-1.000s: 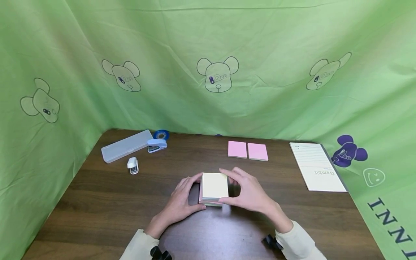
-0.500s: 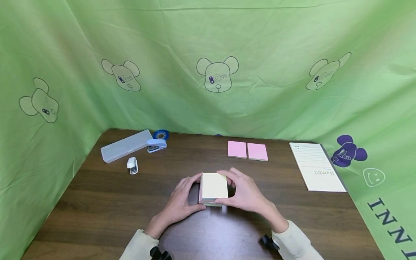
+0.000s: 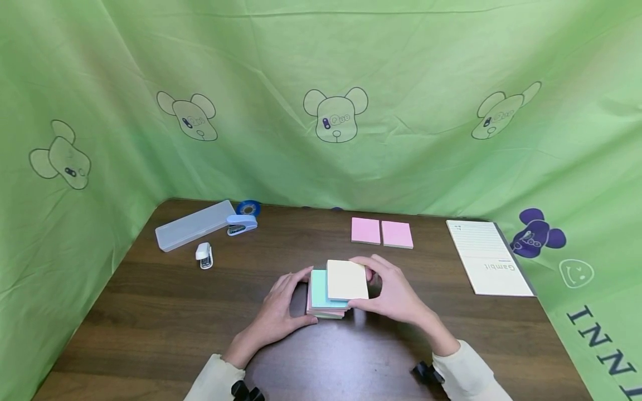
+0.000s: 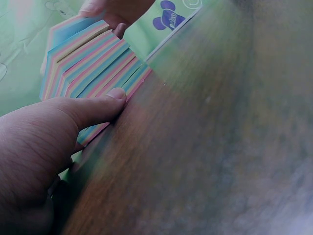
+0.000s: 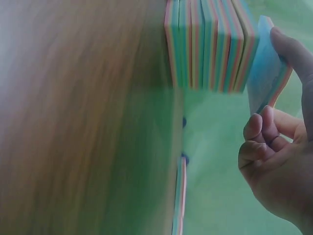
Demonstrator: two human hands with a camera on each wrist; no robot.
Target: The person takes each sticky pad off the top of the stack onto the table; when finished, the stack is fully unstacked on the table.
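Note:
A stack of sticky note pads (image 3: pixel 318 298) in pink, yellow and blue-green layers stands on the table, a blue-green sheet on top. My left hand (image 3: pixel 275 312) grips the lower stack from the left, its thumb (image 4: pixel 107 100) along the near side. In my right hand (image 3: pixel 393 292) a sticky note pad (image 3: pixel 347 279) with a pale yellow top is pinched between thumb and fingers. That pad is raised off the stack and shifted right, partly over it. Seen from the right wrist, the pad (image 5: pixel 269 68) tilts away from the stack's top, its blue underside showing.
Two pink-topped sticky note pads (image 3: pixel 382 232) lie side by side behind the stack. To the left are a pale pencil case (image 3: pixel 194 225), blue tape (image 3: pixel 248 208), a blue stapler (image 3: pixel 242 224) and a small white stapler (image 3: pixel 204 255). A white notepad (image 3: pixel 489 259) lies far right.
My right hand has lifted the pale yellow-topped pad from the stack and moved it right, uncovering the blue-green top below. The left hand has stayed in place.

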